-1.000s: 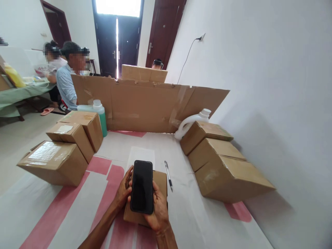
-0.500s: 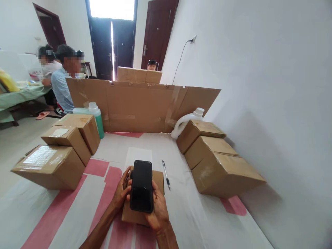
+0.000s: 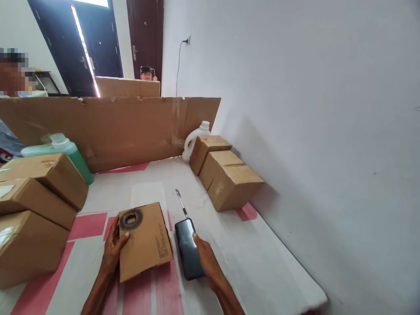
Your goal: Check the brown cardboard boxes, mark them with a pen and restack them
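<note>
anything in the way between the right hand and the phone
Nothing visible: the right hand holds the smartphone directly by its right edge. The pen lies past the smartphone's far end, not between them.

The left hand point(image 3: 113, 245) grips a box point(image 3: 144, 251) by its left edge, thumb on top near a dark ring point(image 3: 139, 214). The right hand point(image 3: 203, 253) holds a phone point(image 3: 187, 251) just right of the box, near a pen point(image 3: 180, 202). Behind, a green bottle point(image 3: 78, 159) and a white jug point(image 3: 204, 127) flank a cardboard panel point(image 3: 131, 127), with cartons point(image 3: 236, 186) either side.
</note>
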`<state>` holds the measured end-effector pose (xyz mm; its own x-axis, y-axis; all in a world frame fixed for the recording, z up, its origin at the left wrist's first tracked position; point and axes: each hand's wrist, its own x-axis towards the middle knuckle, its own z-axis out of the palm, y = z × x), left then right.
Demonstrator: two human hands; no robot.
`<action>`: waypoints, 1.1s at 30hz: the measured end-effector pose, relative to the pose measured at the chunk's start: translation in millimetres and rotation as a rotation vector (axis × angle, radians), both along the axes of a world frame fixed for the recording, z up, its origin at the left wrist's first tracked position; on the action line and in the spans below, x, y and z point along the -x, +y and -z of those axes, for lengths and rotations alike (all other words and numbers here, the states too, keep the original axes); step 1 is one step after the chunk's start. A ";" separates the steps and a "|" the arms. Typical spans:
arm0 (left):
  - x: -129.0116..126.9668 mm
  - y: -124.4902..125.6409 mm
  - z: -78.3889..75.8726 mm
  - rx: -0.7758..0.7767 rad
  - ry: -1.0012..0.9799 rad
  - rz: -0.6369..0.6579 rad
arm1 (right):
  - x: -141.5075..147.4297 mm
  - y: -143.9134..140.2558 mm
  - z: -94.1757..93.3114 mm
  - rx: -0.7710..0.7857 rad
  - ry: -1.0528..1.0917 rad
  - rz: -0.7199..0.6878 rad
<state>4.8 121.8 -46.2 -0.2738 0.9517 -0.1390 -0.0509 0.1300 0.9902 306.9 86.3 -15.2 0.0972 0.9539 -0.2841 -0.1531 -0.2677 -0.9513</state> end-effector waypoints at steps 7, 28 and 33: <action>-1.1 -2.4 -5.8 -0.031 0.218 -0.051 | 3.9 7.2 32.7 -0.078 -0.601 0.103; 20.6 -120.3 -21.9 0.331 -0.021 0.022 | 21.7 -28.2 46.6 0.029 0.162 -0.332; 34.0 -111.9 -18.5 0.451 -0.075 0.042 | 29.3 8.1 42.0 0.013 0.249 -0.376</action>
